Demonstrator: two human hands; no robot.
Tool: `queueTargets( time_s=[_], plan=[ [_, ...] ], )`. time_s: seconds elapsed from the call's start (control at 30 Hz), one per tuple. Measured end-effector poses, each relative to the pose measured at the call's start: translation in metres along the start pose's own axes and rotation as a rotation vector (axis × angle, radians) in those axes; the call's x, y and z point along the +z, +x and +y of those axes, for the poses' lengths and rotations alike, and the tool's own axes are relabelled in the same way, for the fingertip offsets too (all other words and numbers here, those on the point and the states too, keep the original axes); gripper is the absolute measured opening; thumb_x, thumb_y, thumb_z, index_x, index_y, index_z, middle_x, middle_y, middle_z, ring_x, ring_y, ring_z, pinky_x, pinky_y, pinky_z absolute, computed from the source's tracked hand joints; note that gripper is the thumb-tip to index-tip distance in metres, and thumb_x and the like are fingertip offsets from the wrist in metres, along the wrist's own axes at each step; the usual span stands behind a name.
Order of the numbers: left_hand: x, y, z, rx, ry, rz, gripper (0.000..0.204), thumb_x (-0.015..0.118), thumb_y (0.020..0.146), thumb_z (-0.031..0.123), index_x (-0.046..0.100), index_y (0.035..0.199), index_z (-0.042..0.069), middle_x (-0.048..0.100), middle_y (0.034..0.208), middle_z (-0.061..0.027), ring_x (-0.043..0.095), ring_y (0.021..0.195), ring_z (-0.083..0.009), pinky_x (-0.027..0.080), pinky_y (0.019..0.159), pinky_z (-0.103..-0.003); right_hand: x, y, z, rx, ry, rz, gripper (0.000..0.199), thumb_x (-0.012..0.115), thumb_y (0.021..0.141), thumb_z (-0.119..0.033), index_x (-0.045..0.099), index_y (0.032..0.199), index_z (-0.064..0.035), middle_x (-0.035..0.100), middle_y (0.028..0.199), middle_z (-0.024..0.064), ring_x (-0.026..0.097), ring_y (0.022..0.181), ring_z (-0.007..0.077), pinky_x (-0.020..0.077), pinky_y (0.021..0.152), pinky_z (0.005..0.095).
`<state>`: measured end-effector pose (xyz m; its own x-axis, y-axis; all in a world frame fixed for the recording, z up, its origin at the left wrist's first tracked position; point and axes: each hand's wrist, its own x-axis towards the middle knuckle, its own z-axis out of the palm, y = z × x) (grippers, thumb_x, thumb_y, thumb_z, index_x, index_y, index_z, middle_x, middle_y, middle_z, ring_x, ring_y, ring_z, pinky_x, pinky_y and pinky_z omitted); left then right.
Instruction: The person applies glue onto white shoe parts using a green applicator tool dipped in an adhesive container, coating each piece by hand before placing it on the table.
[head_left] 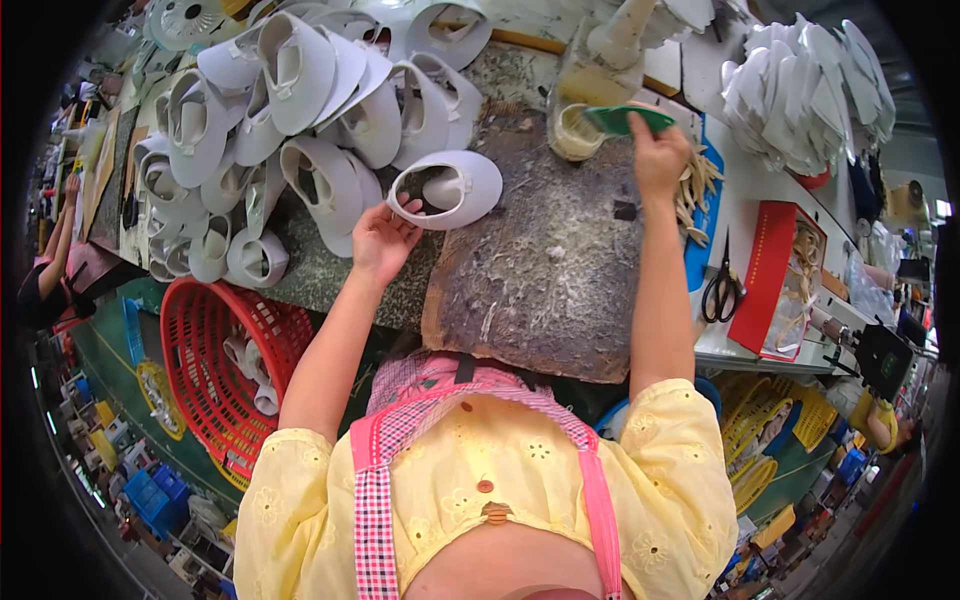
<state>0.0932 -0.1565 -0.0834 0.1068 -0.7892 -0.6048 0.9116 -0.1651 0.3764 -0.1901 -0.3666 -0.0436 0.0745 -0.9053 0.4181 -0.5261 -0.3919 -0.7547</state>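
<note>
In my left hand [388, 240] I grip a white shoe upper [476, 190] by its edge, fingers tucked into the opening and thumb outside. It is held at the upper left of a worn, glue-crusted board [540, 270]. My right hand [660, 158] is closed on a flat green tool [650, 117], perhaps a glue brush or scraper. The far end of this tool lies over the mouth of a small jar [574, 146] coated in pale, dried glue, so whether it dips inside is hard to tell.
Many white shoe uppers [298, 75] crowd the table's left side. A red basket [215, 370] stands below them. To the right are a blue tray [712, 190] of beige strips, black scissors [722, 290], a red box [765, 275] and stacked white pieces [805, 95]. Another person's arm [62, 230] shows far left.
</note>
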Motion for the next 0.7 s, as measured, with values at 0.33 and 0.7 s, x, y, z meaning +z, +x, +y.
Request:
queueTargets(
  time_s=[0.33,0.7],
  plan=[
    [0.021,-0.035,0.0,0.912,1.38,0.271,0.017,0.056,0.075,0.013,0.06,0.082,-0.002,0.06,0.083,-0.0134,0.058,0.074,-0.0238,0.045,0.068,-0.032,-0.03,-0.029,-0.01,0.436,0.308,-0.053,0.013,0.06,0.079,-0.011,0.063,0.09,-0.0023,0.06,0.075,0.0015,0.047,0.053,0.0052,0.0355,0.048,0.0164],
    [0.036,0.001,-0.031,0.259,1.917,-0.059,0.048,0.061,0.067,0.016,0.042,0.111,0.008,0.062,0.082,-0.0158,0.059,0.079,-0.0324,0.044,0.069,-0.04,0.076,-0.083,-0.047,0.491,0.418,-0.664,0.01,0.06,0.076,-0.004,0.063,0.085,-0.0042,0.057,0.064,-0.0003,0.045,0.052,0.0049,0.0362,0.047,0.0205]
  ],
)
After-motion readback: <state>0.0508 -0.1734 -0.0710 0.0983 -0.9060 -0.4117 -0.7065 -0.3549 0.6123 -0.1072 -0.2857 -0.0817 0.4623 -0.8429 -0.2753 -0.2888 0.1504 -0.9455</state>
